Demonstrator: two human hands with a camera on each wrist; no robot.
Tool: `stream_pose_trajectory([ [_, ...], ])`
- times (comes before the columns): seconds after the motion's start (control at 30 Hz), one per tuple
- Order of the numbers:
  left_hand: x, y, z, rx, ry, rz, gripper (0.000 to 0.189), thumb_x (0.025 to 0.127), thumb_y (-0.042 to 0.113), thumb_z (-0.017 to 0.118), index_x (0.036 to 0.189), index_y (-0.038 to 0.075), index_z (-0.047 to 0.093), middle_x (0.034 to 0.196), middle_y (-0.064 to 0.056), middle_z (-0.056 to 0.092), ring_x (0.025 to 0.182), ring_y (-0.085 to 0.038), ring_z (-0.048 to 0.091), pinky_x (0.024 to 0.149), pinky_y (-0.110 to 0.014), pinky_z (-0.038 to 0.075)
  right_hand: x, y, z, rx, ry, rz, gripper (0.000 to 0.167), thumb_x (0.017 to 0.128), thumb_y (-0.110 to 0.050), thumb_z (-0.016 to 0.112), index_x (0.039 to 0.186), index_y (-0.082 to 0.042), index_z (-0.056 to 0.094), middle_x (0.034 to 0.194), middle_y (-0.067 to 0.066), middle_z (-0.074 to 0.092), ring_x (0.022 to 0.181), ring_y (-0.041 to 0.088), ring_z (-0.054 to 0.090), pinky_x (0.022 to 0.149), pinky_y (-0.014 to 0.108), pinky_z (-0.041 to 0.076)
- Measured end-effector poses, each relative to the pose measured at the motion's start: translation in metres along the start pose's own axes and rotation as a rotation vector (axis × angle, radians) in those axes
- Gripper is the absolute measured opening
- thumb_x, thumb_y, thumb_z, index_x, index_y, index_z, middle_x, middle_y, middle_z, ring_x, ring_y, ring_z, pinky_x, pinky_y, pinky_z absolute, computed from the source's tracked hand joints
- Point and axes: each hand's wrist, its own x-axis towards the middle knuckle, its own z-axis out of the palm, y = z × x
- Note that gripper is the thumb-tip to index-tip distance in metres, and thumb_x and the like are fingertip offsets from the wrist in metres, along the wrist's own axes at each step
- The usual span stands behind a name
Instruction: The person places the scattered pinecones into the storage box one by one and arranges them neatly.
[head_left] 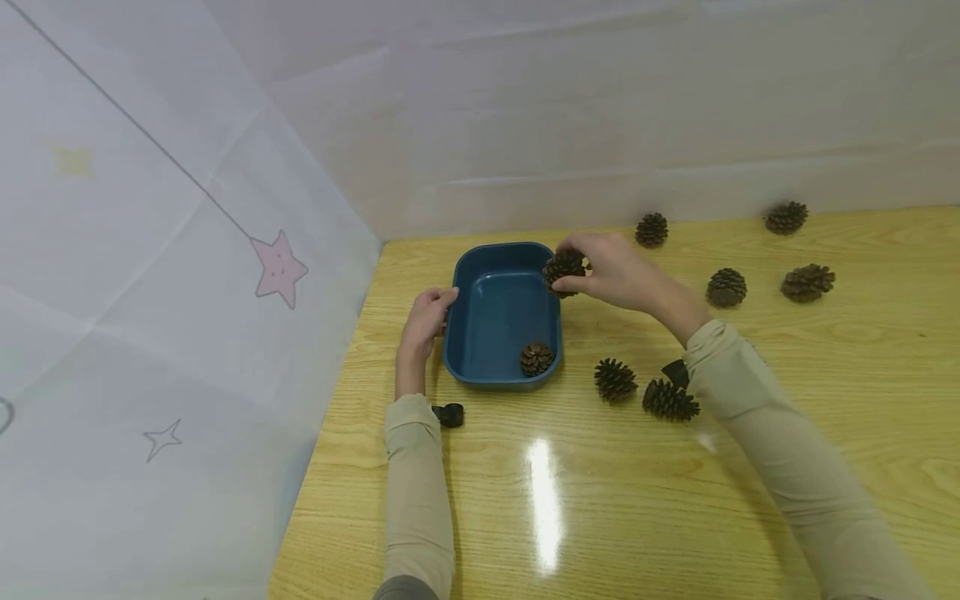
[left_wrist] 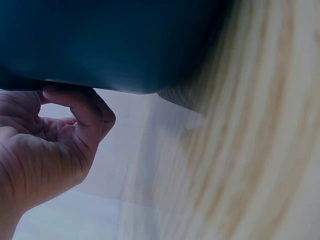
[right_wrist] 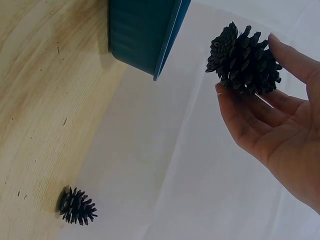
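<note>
My right hand pinches a brown pine cone between thumb and fingers, over the right rim of a dark blue rectangular tub. In the right wrist view, the held pine cone is up off the table, apart from the tub. My left hand grips the tub's left rim with the thumb on top. Bent fingers touch the tub's outer side in the left wrist view. Another pine cone lies inside the tub, in its near right corner.
Two pine cones, one here and one here, lie right of the tub near my right sleeve. Several more, including a pine cone, are spread farther right and back. White sheeting borders the wooden table behind and left.
</note>
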Motion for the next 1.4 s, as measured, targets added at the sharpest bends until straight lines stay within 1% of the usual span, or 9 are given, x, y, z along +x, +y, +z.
stream_pose_trajectory([
  [0.23,0.000,0.000,-0.001,-0.001,0.000,-0.001,0.030,0.108,0.028,0.058,0.107,-0.002,0.061,0.080,-0.003,0.053,0.065,-0.011,0.053,0.056,-0.022,0.046,0.000,-0.001,0.002,0.009,-0.001,-0.014,0.051,0.097,-0.027,0.077,0.135,0.001,0.059,0.128,0.019,0.065,0.113,0.035,0.064,0.093,0.052,0.051],
  [0.47,-0.001,0.000,-0.001,-0.002,-0.003,0.006,0.032,0.108,0.028,0.058,0.109,-0.004,0.060,0.080,-0.004,0.053,0.065,-0.012,0.053,0.055,-0.022,0.046,0.002,-0.002,0.006,0.030,0.001,-0.033,0.052,0.097,-0.027,0.077,0.135,0.004,0.058,0.129,0.021,0.065,0.119,0.038,0.062,0.098,0.054,0.049],
  [0.63,-0.002,0.000,-0.001,0.005,-0.005,0.008,0.031,0.108,0.029,0.058,0.106,-0.003,0.060,0.076,-0.001,0.049,0.063,-0.011,0.050,0.055,-0.022,0.043,0.003,-0.003,0.010,0.040,0.000,-0.026,0.052,0.097,-0.027,0.077,0.135,0.003,0.059,0.129,0.021,0.065,0.120,0.038,0.061,0.099,0.054,0.048],
  [0.83,-0.002,0.001,-0.001,-0.002,-0.013,0.007,0.030,0.108,0.029,0.058,0.105,-0.001,0.059,0.074,0.000,0.046,0.060,-0.010,0.046,0.055,-0.022,0.041,0.003,-0.004,0.012,0.048,0.000,-0.032,0.051,0.097,-0.027,0.077,0.135,0.002,0.060,0.127,0.020,0.065,0.118,0.037,0.063,0.098,0.053,0.049],
  [1.07,-0.002,0.001,0.001,-0.015,-0.018,0.007,0.027,0.108,0.028,0.058,0.103,0.002,0.060,0.073,0.001,0.048,0.059,-0.009,0.048,0.054,-0.022,0.042,0.004,-0.002,0.015,0.045,0.005,-0.040,0.050,0.097,-0.027,0.078,0.134,0.002,0.060,0.124,0.019,0.067,0.115,0.035,0.064,0.096,0.051,0.050],
  [1.4,-0.002,0.000,0.000,0.001,-0.011,0.001,0.030,0.108,0.030,0.057,0.111,0.000,0.061,0.080,-0.001,0.053,0.064,-0.010,0.052,0.057,-0.023,0.045,0.004,-0.006,0.018,0.053,-0.001,-0.050,0.052,0.097,-0.026,0.077,0.136,0.004,0.059,0.127,0.020,0.066,0.116,0.036,0.063,0.096,0.052,0.050],
])
